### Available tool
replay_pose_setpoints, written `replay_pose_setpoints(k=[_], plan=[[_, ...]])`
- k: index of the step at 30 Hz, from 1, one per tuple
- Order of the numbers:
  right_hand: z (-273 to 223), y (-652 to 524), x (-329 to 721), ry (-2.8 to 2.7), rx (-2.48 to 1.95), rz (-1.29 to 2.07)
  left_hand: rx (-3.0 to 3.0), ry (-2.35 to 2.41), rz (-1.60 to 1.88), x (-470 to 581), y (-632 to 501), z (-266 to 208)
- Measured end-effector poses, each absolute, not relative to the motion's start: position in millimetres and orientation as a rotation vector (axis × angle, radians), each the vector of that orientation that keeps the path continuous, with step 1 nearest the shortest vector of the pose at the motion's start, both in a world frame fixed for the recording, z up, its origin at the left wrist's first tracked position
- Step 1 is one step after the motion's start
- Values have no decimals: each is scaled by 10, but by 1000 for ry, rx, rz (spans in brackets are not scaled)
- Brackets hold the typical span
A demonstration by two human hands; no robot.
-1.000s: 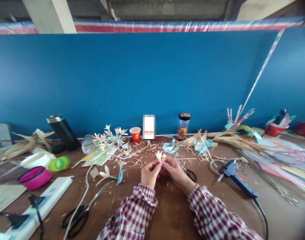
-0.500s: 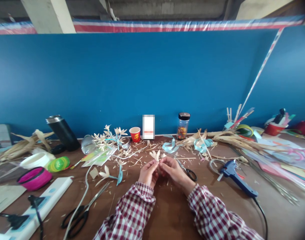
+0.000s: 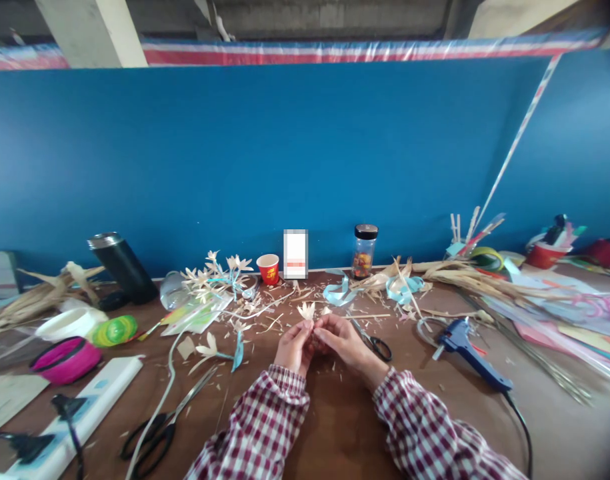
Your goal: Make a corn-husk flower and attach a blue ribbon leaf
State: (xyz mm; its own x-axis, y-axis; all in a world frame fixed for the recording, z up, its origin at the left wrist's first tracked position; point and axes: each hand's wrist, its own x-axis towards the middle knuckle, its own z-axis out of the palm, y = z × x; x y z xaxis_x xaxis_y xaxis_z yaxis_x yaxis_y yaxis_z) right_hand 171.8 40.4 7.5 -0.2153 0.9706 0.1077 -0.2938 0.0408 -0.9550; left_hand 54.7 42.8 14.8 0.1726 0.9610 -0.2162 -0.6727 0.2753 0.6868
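Observation:
Between my hands, a small cream-coloured flower (image 3: 306, 311), seemingly made of dried husk, points its petals upward. My left hand (image 3: 293, 347) pinches it at the base between thumb and fingers. My right hand (image 3: 342, 339) is closed too, its thumb and fingertips meeting the flower's base; a small pale piece (image 3: 326, 311) shows by its index finger. The fingers hide the lower part of the flower. Left of my hands lies another husk flower (image 3: 209, 347) with a blue ribbon stem. Beyond it stands a bunch of similar flowers (image 3: 217, 273).
Black-handled scissors (image 3: 157, 433) lie front left, beside a white power strip (image 3: 92, 413). Smaller scissors (image 3: 379, 347) lie behind my right hand. A blue glue gun (image 3: 475, 353) rests at right. A red paper cup (image 3: 269, 269) and lidded jar (image 3: 365, 253) stand at the back among husk scraps.
The flower has turned slightly between my fingers, so its petals now look more spread. My hands stay together in nearly the same place; the whole view has shifted a little.

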Motion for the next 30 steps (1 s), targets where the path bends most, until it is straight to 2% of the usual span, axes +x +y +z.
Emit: replay_pose_setpoints(k=[12, 22, 30], plan=[[70, 409, 1719, -1169, -850, 1394, 431, 761, 1233, 539, 447, 136], [166, 329, 1660, -1371, -976, 859, 542, 756, 1215, 509, 426, 201], [118, 328, 1626, -1405, -954, 931, 515, 840, 1246, 491, 453, 191]])
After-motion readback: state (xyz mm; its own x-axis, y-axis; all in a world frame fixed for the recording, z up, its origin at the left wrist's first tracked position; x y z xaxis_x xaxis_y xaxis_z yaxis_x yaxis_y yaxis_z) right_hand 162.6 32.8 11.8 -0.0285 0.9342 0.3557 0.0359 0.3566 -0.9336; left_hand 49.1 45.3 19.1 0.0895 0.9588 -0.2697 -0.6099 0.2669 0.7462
